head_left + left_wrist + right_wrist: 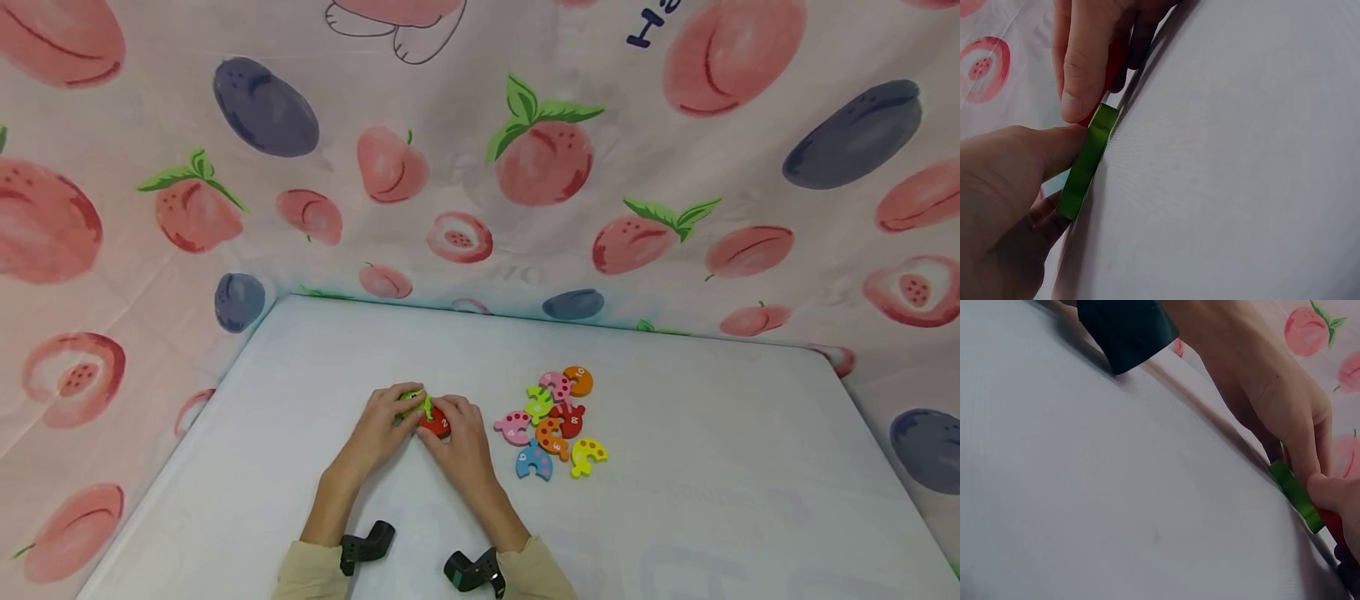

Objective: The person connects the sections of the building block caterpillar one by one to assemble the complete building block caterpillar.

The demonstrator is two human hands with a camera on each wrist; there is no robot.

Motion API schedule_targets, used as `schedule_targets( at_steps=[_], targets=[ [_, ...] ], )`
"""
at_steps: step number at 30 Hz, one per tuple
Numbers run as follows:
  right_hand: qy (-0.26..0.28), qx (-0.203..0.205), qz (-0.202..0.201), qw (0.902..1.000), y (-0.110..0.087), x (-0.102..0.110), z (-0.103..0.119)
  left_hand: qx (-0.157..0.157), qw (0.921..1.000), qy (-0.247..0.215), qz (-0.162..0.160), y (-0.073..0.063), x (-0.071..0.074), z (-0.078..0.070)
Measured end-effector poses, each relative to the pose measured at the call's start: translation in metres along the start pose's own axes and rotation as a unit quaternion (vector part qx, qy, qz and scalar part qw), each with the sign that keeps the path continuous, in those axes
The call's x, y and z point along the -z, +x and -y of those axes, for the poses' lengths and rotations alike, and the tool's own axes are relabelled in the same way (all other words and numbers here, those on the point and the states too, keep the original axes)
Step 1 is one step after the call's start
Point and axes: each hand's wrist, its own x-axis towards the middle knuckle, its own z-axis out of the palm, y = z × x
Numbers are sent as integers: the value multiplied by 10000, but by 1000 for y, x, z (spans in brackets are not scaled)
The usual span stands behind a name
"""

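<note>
My left hand (377, 432) grips a green puzzle piece (1088, 165) between thumb and fingers, low over the white table. Close beside it, my right hand (467, 443) pinches a red puzzle piece (436, 423) with a number 2 on it. The green and red pieces meet edge to edge between the two hands, partly covered by the fingers. In the left wrist view the green piece's thick plain edge shows, and the tips of both thumbs lie near the join.
Right of the hands lies a loose cluster of puzzle pieces, among them a blue piece (533, 461), a yellow piece (587, 456) and a pink piece (513, 427). A fruit-printed cloth (465, 158) stands behind the white table (712, 467).
</note>
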Motion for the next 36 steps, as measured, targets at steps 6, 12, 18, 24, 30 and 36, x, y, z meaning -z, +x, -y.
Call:
schedule_targets(
  at_steps=[6,12,18,24,30,36],
  targets=[
    [-83,-89,0,9999,2,0,1,40,9999,-107,54,1,1,2],
    [-179,-103,-75,9998,3,0,1,175,9996,-180,115,1,1,1],
    [-38,4,-60,10000,4,0,0,138,9997,-186,95,0,1,1],
    [84,31,84,9999,6,1,-2,129,9998,-115,115,2,1,2],
    [-3,-78,253,9996,7,2,-2,220,9995,-149,195,3,2,1],
    [-122,-125,318,9993,6,2,-2,250,9994,-131,216,2,1,3]
  ],
)
